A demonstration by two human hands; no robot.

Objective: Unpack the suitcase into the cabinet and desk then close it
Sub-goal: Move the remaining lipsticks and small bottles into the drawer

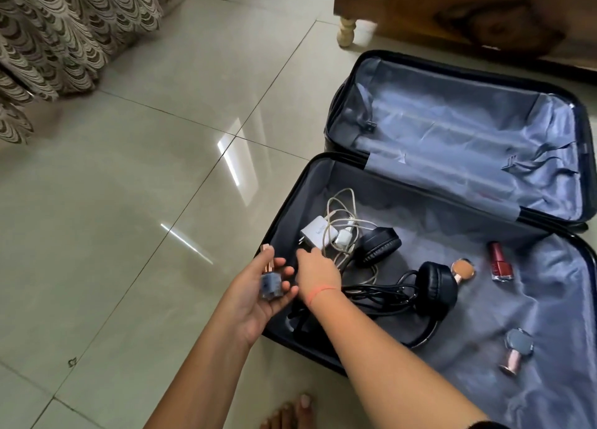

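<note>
An open dark suitcase (292, 192) lies on the tiled floor, and its far half (452, 128) holds nothing. The near half contains a white charger (316, 230) with tangled white cables (343, 213), black headphones (434, 288), a red nail polish bottle (501, 260), a peach bottle (464, 268) and a grey bottle (517, 348). My left hand (258, 294) holds a blue-grey nail polish bottle (270, 281) with a rose-gold cap over the suitcase's left edge. My right hand (318, 272) reaches into the suitcase, fingertips at the charger's near corner.
A wooden cabinet (452, 11) on a pale turned leg (346, 32) stands just behind the suitcase. A patterned curtain (64, 34) hangs at the upper left. Glossy floor tiles (135, 202) spread to the left. My bare foot (290, 412) is at the bottom edge.
</note>
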